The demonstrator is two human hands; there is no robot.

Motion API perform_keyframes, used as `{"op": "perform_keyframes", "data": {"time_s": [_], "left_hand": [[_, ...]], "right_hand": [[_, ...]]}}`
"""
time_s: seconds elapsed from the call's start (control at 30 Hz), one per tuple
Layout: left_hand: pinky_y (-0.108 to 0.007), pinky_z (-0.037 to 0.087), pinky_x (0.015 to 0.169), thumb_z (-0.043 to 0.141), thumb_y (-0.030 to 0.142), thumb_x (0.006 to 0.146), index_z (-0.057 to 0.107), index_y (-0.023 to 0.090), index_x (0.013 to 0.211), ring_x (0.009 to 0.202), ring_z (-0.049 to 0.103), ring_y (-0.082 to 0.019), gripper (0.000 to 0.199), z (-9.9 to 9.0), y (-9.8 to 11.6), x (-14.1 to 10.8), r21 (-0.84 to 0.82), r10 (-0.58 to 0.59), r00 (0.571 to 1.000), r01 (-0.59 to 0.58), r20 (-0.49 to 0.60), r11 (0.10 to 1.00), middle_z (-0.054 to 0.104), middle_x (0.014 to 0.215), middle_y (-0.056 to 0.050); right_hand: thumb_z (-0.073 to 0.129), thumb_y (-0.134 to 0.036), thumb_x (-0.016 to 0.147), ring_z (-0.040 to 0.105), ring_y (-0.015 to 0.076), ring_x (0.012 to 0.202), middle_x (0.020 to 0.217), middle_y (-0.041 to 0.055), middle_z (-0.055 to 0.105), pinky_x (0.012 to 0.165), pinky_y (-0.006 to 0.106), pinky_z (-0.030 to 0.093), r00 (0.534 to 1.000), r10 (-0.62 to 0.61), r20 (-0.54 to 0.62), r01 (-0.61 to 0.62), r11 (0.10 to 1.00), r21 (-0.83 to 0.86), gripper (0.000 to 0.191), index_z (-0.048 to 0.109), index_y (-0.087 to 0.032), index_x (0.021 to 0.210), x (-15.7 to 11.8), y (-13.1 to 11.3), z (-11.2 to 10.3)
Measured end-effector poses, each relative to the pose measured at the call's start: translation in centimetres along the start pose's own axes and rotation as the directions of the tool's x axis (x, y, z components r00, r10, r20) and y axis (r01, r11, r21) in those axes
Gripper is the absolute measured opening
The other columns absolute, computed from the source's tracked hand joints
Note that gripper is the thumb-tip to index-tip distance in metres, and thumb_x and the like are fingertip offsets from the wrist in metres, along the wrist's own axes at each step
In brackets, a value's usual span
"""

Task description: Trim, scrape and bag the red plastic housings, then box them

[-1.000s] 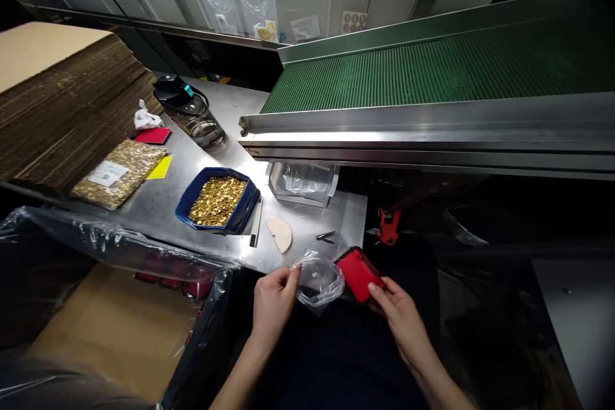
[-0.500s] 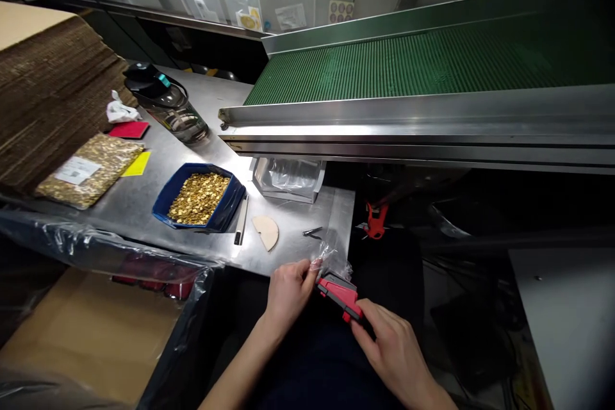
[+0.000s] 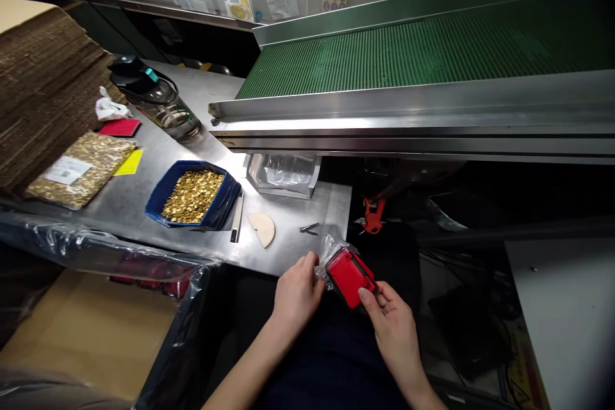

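Observation:
A red case with black edging [image 3: 350,277] is gripped by my right hand [image 3: 391,317], thumb on its face and fingers behind its lower right corner. Its broad red side faces up. My left hand [image 3: 298,288] is closed on a clear plastic bag [image 3: 328,250], which bunches against the case's upper left side; I cannot tell how far the bag covers the case. Both hands are over my lap, just in front of the table edge. Near them on the metal table [image 3: 293,250] lie nail clippers [image 3: 309,229] and a pale half-round disc [image 3: 262,230].
A blue bin [image 3: 157,195] of small gold pieces stands beside a utility knife [image 3: 237,218]. Behind are a grey tray [image 3: 312,187], a water bottle [image 3: 168,106] and a green conveyor [image 3: 384,57]. At left are stacked cardboard [image 3: 48,70] and a plastic-lined box [image 3: 91,333] holding red cases.
My right hand has turned the red case from edge-on to broad side up. My left hand stays at the bag. The view has shifted slightly.

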State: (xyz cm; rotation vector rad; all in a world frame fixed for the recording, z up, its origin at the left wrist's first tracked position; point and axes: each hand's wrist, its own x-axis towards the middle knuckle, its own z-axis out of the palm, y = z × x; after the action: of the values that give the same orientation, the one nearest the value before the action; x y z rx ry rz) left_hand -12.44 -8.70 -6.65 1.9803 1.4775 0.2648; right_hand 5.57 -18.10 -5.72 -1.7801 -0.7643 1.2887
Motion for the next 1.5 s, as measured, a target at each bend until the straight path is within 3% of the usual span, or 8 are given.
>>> {"op": "perform_keyframes", "data": {"time_s": [0.13, 0.33, 0.47, 0.73, 0.9, 1.07, 1.27, 1.5], "left_hand": [[-0.03, 0.043, 0.07, 0.049, 0.012, 0.094, 0.056, 0.023, 0.093, 0.079, 0.06, -0.019, 0.013, 0.6, 0.8, -0.7, -0.115, 0.033, 0.999, -0.035, -0.017, 0.993, 0.06, 0.095, -0.003], [-0.028, 0.044, 0.067, 0.047, 0.025, 0.102, 0.061, 0.022, 0.098, 0.07, 0.059, -0.016, 0.015, 0.7, 0.7, -0.3, -0.301, -0.025, 0.995, -0.004, -0.094, 0.954, 0.063, 0.084, 0.0], [-0.027, 0.041, 0.061, 0.053, 0.033, 0.101, 0.061, 0.021, 0.084, 0.062, 0.054, -0.014, 0.023, 0.4, 0.7, -0.7, -0.383, -0.016, 0.997, -0.013, -0.072, 0.924, 0.061, 0.073, 0.002], [-0.026, 0.035, 0.057, 0.047, 0.043, 0.104, 0.054, 0.02, 0.069, 0.057, 0.05, -0.013, 0.042, -0.3, -1.0, -1.2, -0.382, -0.104, 0.993, 0.072, -0.063, 0.922, 0.052, 0.061, 0.003], [-0.03, 0.03, 0.06, 0.047, 0.038, 0.101, 0.047, 0.021, 0.066, 0.057, 0.044, -0.014, 0.04, -1.5, -0.8, -1.0, -0.275, -0.083, 0.995, 0.064, -0.056, 0.959, 0.046, 0.06, 0.004], [-0.034, 0.023, 0.061, 0.052, 0.027, 0.096, 0.046, 0.021, 0.066, 0.059, 0.047, -0.016, 0.031, -6.0, 1.3, -1.1, -0.15, 0.081, 0.98, -0.054, 0.181, 0.987, 0.053, 0.063, 0.002], [-0.033, 0.024, 0.058, 0.048, 0.026, 0.098, 0.04, 0.022, 0.064, 0.055, 0.042, -0.016, 0.035, -11.5, 2.5, -1.7, -0.105, 0.078, 0.928, -0.042, 0.364, 0.994, 0.045, 0.059, 0.003], [-0.041, 0.048, 0.095, 0.058, 0.057, 0.096, 0.064, 0.021, 0.067, 0.104, 0.056, -0.03, 0.047, -12.6, 2.6, -2.7, -0.758, 0.455, 0.86, -0.133, 0.232, 0.638, 0.055, 0.107, -0.01]], "right_hand": [[0.056, -0.061, 0.098, 0.076, 0.0234, 0.082, 0.092, 0.0053, 0.079, 0.072, 0.028, 0.054, 0.997, -0.077, 0.025, 0.081, 0.951, -0.298, 0.041, 0.063, -0.023, 0.108, -0.7, -0.2, 0.2], [0.047, -0.05, 0.105, 0.074, 0.0242, 0.073, 0.082, 0.0005, 0.075, 0.062, 0.032, 0.042, 0.911, -0.368, 0.184, 0.376, 0.563, -0.735, 0.028, 0.062, -0.026, 0.106, -0.7, -2.2, 0.7], [0.054, -0.042, 0.104, 0.073, 0.0236, 0.074, 0.086, 0.0005, 0.076, 0.06, 0.032, 0.036, 0.939, -0.255, 0.231, 0.331, 0.485, -0.809, 0.018, 0.062, -0.025, 0.104, 1.0, -5.2, 1.5], [0.035, -0.036, 0.11, 0.063, 0.0204, 0.095, 0.096, -0.002, 0.074, 0.083, 0.033, 0.045, 0.898, -0.103, 0.427, 0.398, 0.602, -0.692, 0.034, 0.067, -0.03, 0.102, 4.0, -7.6, -1.5], [0.054, -0.016, 0.1, 0.06, 0.0222, 0.107, 0.123, 0.0025, 0.069, 0.094, 0.04, 0.046, 0.778, -0.218, 0.589, 0.614, 0.46, -0.641, 0.035, 0.059, -0.029, 0.132, 2.9, -5.2, -4.1], [0.048, -0.013, 0.101, 0.062, 0.0195, 0.092, 0.107, 0.0046, 0.07, 0.08, 0.035, 0.048, 0.63, -0.418, 0.655, 0.775, 0.288, -0.562, 0.025, 0.07, -0.025, 0.107, 1.0, -5.1, -5.2], [0.054, -0.005, 0.086, 0.067, 0.0191, 0.093, 0.113, 0.0076, 0.067, 0.08, 0.031, 0.058, 0.608, -0.586, 0.536, 0.793, 0.405, -0.456, 0.03, 0.073, -0.026, 0.096, -1.7, -6.9, -6.9], [0.064, -0.016, 0.09, 0.066, 0.0265, 0.119, 0.144, 0.0071, 0.06, 0.094, 0.037, 0.06, 0.579, -0.586, 0.567, 0.81, 0.493, -0.317, 0.02, 0.077, -0.031, 0.088, -2.5, -10.0, -4.3]]}}
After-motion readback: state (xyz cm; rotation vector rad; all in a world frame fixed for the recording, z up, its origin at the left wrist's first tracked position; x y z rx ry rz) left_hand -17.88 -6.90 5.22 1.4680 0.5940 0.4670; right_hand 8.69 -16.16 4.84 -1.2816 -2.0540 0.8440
